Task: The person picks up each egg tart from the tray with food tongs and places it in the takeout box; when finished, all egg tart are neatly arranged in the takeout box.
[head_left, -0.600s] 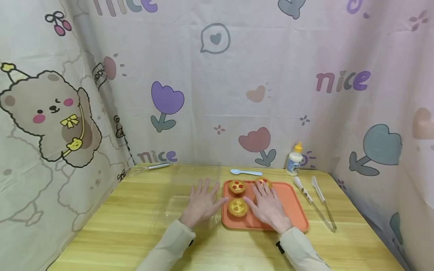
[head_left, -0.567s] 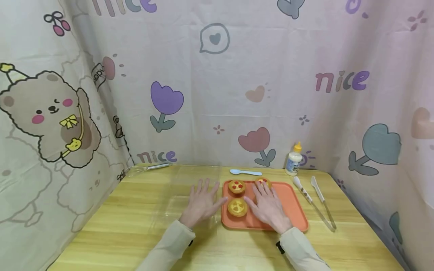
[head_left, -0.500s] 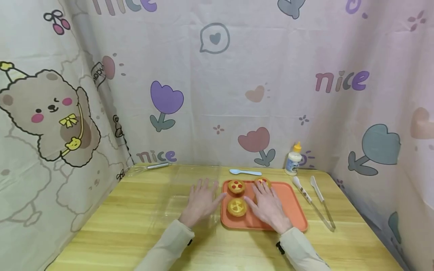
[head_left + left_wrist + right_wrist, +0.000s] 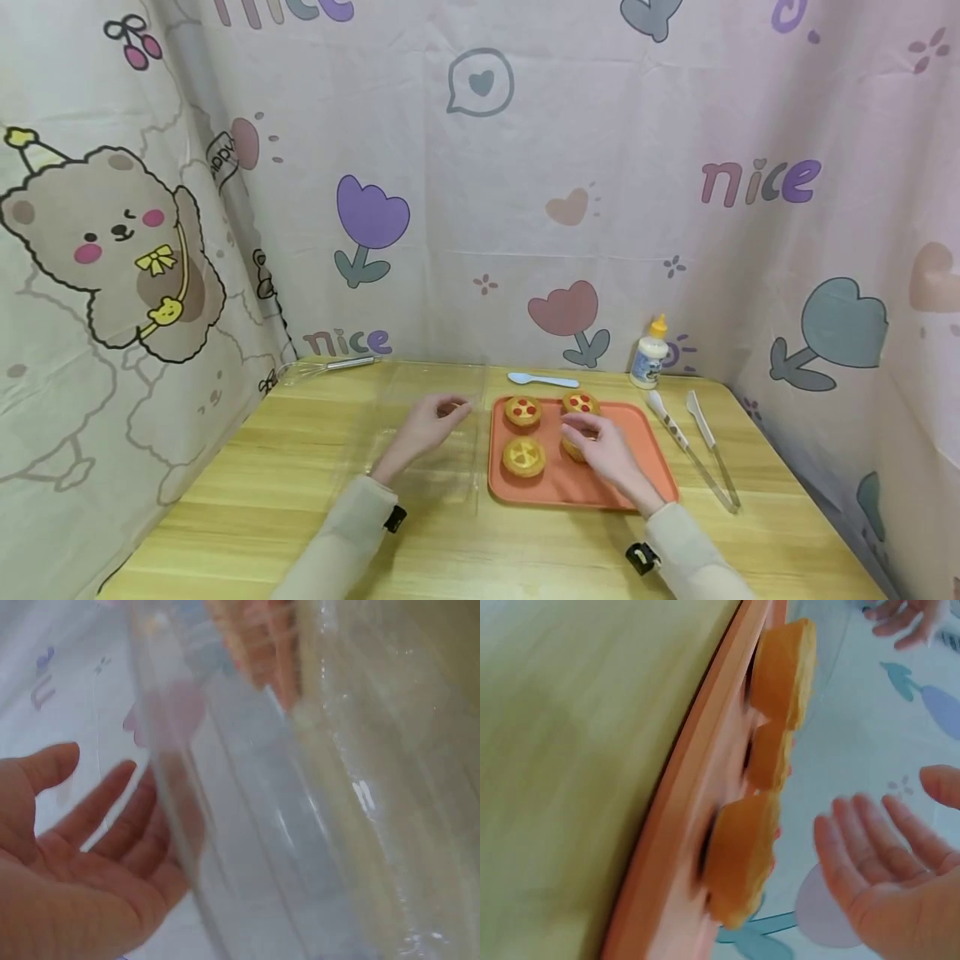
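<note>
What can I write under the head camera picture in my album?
Left hand by a clear plastic box, right hand above an orange tray of four little tarts.

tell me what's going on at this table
A person's left hand hangs by a clear plastic container, while the right hand hovers over an orange tray bearing four small tarts. Both hands hold nothing. Behind the tray lies a light blue spoon; tongs lie to its right, untouched.
</note>
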{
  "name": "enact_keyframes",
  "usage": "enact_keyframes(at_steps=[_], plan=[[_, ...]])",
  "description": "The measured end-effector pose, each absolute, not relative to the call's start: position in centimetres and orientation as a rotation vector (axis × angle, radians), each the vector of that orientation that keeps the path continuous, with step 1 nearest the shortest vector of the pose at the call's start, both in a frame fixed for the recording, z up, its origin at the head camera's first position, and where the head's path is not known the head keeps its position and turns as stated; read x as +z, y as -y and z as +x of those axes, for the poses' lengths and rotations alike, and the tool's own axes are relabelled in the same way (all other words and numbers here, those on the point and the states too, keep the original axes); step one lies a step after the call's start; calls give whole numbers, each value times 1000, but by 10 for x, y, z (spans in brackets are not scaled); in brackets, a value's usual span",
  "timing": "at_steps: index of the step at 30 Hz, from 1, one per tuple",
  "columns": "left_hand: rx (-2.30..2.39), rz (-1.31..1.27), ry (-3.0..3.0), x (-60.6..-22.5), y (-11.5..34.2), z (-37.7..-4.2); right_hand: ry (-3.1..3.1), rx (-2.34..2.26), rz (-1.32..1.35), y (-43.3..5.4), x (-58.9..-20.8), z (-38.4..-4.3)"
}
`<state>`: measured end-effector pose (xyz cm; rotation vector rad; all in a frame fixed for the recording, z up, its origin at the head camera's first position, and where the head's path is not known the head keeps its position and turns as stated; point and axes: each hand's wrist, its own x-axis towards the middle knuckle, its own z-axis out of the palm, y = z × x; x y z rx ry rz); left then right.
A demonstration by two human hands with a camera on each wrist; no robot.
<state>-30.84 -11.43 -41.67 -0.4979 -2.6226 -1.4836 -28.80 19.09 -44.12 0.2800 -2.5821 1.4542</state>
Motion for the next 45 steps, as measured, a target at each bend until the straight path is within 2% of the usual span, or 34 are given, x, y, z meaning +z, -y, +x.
enact_keyframes(at_steps=[5, 11, 21, 27, 32, 45], plan=[[-1637, -597, 2637, -421, 136, -313, 2548, 1621, 339, -215, -446, -293], [-1591, -666, 2746, -424, 167, -312, 2506, 1661, 314, -249, -450, -297], [-1638, -561, 2706, -417, 218, -320, 2682, 1560, 373, -315, -444, -303], [-1713, -384, 2655, -424, 240, -323, 2749, 1505, 453, -341, -447, -304], [-1780, -259, 2607, -428, 252, -323, 2746, 1537, 332, -358, -447, -303], [-1751, -179, 2692, -439, 276, -319, 2751, 1378, 131, -408, -457, -291]])
